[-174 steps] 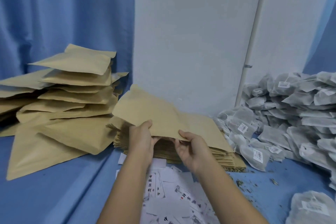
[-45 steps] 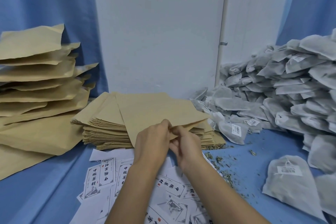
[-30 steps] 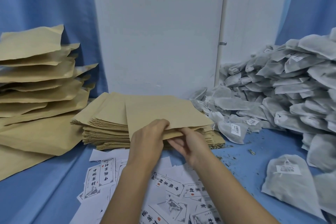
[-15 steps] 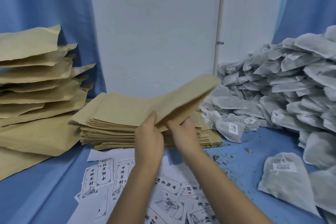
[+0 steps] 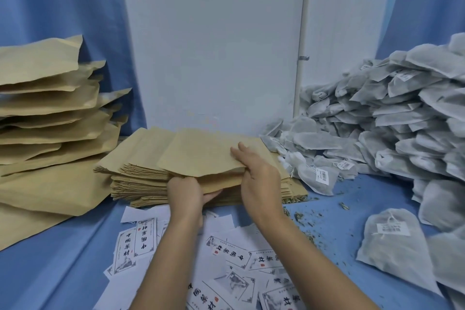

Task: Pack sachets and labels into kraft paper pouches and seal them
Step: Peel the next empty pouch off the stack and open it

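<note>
Blue cloth covers the table. At left filled pouches pile up, at right sachets heap, and labels lie nearest. Just above the flat stack is one pouch. The left hand pinches its lower layer from beneath, and the right hand pinches the top layer. Rubbing those layers apart should open the mouth cleanly; tugging risks tearing paper.

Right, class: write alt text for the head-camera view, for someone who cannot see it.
A person's left hand and right hand hold a flat tan kraft paper pouch over a stack of matching flat pouches. White printed paper labels lie scattered in front, grey mesh sachets are heaped at right, fuller kraft pouches at left.
</note>
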Available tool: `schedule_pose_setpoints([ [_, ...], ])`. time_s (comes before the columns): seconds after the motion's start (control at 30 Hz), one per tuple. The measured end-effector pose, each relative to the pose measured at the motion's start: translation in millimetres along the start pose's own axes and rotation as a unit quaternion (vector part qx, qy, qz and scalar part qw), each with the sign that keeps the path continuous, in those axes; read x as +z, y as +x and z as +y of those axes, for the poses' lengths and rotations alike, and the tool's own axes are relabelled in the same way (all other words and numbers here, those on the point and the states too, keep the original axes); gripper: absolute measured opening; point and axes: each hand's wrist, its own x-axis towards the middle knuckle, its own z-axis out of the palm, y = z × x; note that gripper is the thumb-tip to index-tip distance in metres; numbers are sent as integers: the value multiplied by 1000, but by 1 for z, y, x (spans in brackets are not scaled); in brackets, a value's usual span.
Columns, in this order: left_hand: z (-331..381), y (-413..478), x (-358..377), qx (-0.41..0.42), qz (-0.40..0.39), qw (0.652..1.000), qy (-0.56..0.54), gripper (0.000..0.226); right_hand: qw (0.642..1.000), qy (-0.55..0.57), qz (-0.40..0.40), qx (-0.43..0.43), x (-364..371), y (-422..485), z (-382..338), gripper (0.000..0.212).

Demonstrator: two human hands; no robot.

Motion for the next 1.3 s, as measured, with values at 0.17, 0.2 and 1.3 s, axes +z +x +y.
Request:
schedule_pose_setpoints([
  [0.17,-8,4,-3,-16,-42,998,39,33,994,87,51,45,-1,0,-4,67],
  [0.2,-9,5,-5,-4,-37,998,53,31,994,75,47,69,-3,2,-3,63],
  [1.3,-6,-3,-22,462,-27,806,370,58,970,31,226,80,-13,11,0,36],
])
